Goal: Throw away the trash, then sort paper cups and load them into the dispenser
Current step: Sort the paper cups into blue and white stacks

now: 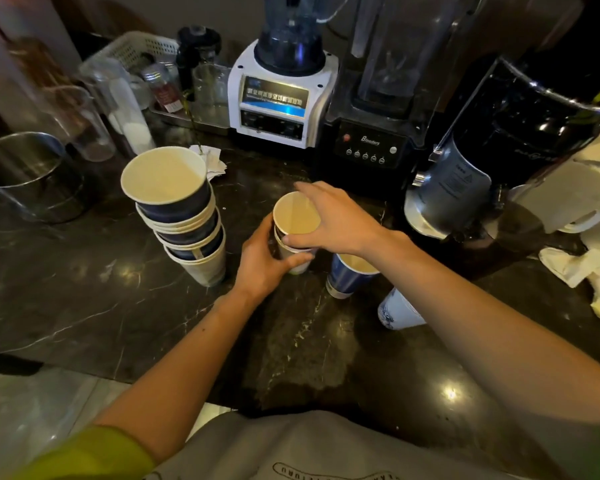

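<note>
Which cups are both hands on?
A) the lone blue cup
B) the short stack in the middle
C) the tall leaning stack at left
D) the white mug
B: the left hand grips the short stack low down and the right hand grasps its top rim.

Yellow-green left sleeve; grey shirt, dark oval-framed lettering

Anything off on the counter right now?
Yes. The tall cup stack leans, its cups nested crooked. A white cup appears tipped over under the right forearm. Crumpled paper lies at the right of the counter, not yet binned.
</note>
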Available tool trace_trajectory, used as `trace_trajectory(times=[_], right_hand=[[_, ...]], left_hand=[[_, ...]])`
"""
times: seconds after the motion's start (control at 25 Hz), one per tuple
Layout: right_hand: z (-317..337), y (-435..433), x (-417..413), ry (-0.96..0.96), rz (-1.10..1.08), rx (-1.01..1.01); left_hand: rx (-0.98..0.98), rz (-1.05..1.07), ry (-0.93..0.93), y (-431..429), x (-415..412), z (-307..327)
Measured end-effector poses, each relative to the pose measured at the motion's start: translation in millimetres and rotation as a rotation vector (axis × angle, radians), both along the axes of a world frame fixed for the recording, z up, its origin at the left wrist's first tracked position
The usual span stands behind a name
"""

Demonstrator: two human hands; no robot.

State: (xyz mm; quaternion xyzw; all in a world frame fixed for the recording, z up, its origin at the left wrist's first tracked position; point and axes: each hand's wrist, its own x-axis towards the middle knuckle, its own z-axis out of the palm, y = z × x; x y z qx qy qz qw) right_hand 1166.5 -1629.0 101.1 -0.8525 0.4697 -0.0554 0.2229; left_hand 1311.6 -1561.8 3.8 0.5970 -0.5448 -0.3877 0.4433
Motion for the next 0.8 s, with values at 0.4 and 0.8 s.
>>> trace_trajectory(times=[0.4,0.8], right_hand=[[87,36,-85,-0.588,-0.347,-0.203],[29,57,-102,-0.255,-0.342,-0.027]], left_hand=[[0.076,0.008,-0.092,-3,3,-5],[0.073,0.021,-0.071,-6,1,-9]])
